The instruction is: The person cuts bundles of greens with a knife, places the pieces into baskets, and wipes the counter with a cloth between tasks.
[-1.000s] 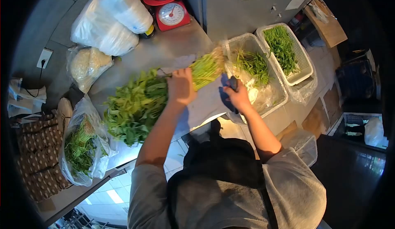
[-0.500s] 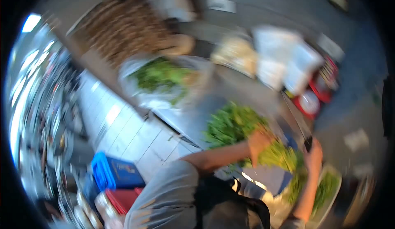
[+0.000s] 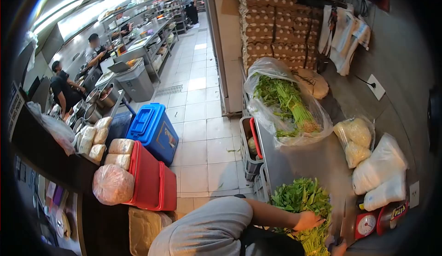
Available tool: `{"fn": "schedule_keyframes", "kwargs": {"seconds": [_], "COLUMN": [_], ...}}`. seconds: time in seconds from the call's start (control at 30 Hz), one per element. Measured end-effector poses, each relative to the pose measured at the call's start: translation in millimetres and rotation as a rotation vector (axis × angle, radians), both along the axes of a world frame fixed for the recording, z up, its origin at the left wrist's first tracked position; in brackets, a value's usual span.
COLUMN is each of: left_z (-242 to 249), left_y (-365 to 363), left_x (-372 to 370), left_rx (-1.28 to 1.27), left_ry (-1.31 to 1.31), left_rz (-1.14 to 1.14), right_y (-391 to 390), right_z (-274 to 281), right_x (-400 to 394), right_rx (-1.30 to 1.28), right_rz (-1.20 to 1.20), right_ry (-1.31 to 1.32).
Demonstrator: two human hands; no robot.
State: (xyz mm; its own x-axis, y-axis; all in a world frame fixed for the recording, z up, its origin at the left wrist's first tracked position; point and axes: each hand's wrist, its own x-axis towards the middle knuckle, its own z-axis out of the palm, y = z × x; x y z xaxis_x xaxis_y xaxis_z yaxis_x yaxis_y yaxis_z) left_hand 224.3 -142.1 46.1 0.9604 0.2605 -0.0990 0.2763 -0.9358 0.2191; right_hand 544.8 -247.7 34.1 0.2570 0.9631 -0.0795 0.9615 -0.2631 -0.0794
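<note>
A bunch of leafy greens [image 3: 301,196] lies on the metal table near my body, leaves pointing away and pale stems towards me. My left hand [image 3: 308,220] is over the middle of this bunch, its fingers curled onto the stems. At the lower edge, my right hand [image 3: 339,247] grips a knife [image 3: 344,221] whose blade points up and away, beside the greens. Most of the right hand is cut off by the frame. Farther along the table, more greens [image 3: 290,101] lie in an open clear plastic bag [image 3: 317,122].
Stacked egg trays [image 3: 276,26] stand behind the bag. Along the wall are bagged pale food [image 3: 357,138], white plastic bags [image 3: 382,168] and a red scale [image 3: 365,226]. To the left are a blue cooler [image 3: 154,131], a red cooler [image 3: 154,182] and several people in a kitchen.
My view has swung left and up, now showing the kitchen aisle sharply. My left hand stays on the greens; the right still holds the knife, now lower in view.
</note>
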Motion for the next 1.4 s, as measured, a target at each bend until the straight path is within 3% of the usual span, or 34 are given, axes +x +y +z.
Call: {"fn": "schedule_keyframes", "kwargs": {"seconds": [0.07, 0.27, 0.37, 0.4, 0.53, 0.63, 0.73, 0.8, 0.87, 0.9, 0.93, 0.97, 1.0, 1.03, 1.1, 1.23, 1.4], "left_z": [-0.4, -18.2, -20.5, -30.1, 4.0, 15.6, -11.0, -19.5, -30.1, 2.4, -7.6, 44.3, 52.4, 66.9, 77.9, 101.9, 61.7], "left_y": [1.3, 6.3, 6.3, 7.8, 5.9, 7.4, 15.1, 14.8, 17.0, 17.5, 20.1, 18.5, 22.3, 17.7, 18.5, 5.0, -19.1], "left_x": [3.4, 13.9, 17.8, 22.5, 6.7, 2.3, 28.6, 23.7, 21.0, 9.9, 9.5, -1.4, 2.3, 11.0, 16.3, 42.3, 48.2], "left_rx": [-0.008, 0.043, 0.055, 0.059, 0.131, 0.165, 0.006, -0.059, -0.098, -0.182, -0.21, -0.187, -0.157, -0.116, -0.024, 0.036, -0.007], "left_ry": [0.019, 0.012, 0.047, 0.044, 0.042, 0.033, 0.213, 0.04, -0.046, 0.077, -0.023, 0.065, 0.095, 0.221, 0.025, -0.077, 0.161], "left_rz": [-0.014, -0.049, -0.078, -0.085, -0.094, -0.077, -0.036, 0.009, -0.011, 0.016, -0.005, 0.005, -0.069, -0.014, -0.109, -0.24, -0.167], "right_y": [-8.0, -17.4, -17.9, -22.8, -16.9, -19.5, -12.3, -41.9, -57.7, -58.2, -68.1, -77.7, -87.4, -87.5, -113.1, -139.1, -131.3], "right_z": [25.6, 27.0, 46.1, 40.3, 122.0, 163.6, 108.7, 69.1, 100.1, 122.5, 115.9, 108.7, 101.2, 130.0, 130.7, 119.2, 99.7], "right_x": [-6.5, 33.8, 37.5, 53.6, -32.4, -94.4, -72.3, -61.5, -121.9, -163.1, -172.2, -180.1, -186.5, -213.7, -226.2, -255.1, -299.8], "right_rx": [0.015, 0.233, 0.05, 0.205, 0.352, 0.679, 0.859, 0.961, 0.849, 0.86, 0.879, 0.908, 0.945, 0.937, 0.928, 0.983, 0.612], "right_rz": [-0.155, -0.22, -0.255, -0.22, -0.361, -0.213, -0.34, -0.48, -0.414, -0.486, -0.57, -0.66, -0.755, -0.838, -0.821, -0.847, -0.953], "right_ry": [-0.209, -0.443, -0.618, -0.68, -0.512, -0.074, 0.446, 0.757, 0.314, 0.306, 0.46, 0.615, 0.759, 0.867, 0.96, 0.92, 0.602]}}
